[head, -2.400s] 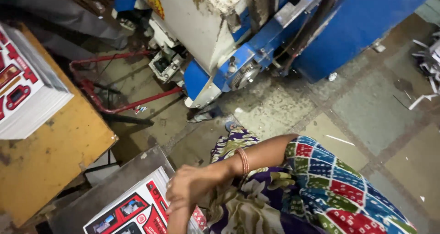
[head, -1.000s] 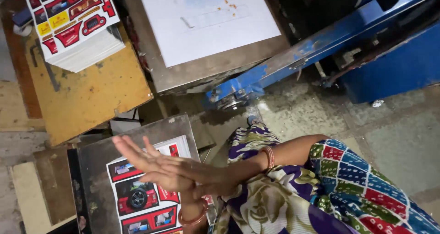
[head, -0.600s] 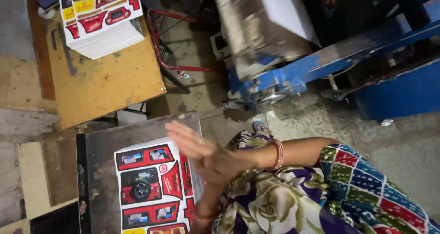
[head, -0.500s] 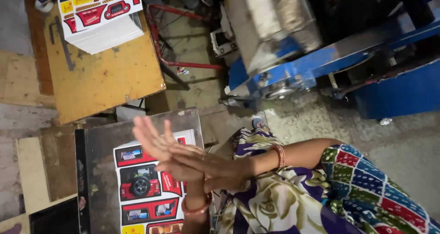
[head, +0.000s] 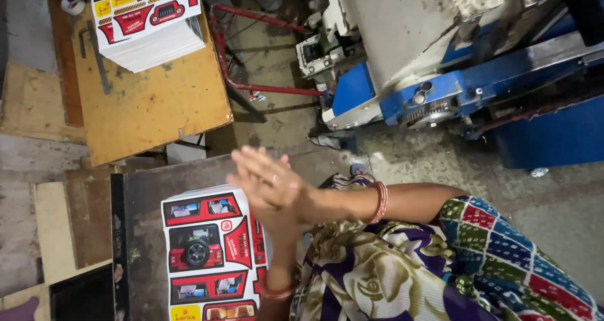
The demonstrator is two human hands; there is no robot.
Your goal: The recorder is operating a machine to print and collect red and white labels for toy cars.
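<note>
Both palms pressed flat together, right hand [head: 267,182] over left hand [head: 280,223], empty, hovering just above the printed card stack [head: 211,252] on the metal tray [head: 141,233], fingers spread.

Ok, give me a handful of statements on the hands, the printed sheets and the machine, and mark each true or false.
1. The hands are pressed together, palm against palm. True.
2. The near sheets lie on the wooden table. False: they lie on the dark metal plate; a second stack sits on the wooden table.
3. A hand grips a sheet. False: both hands are empty, held above the near sheets' right edge.
4. The machine is blue and grey. True.
5. Both wrists are bare. False: each wears a bangle.
</note>
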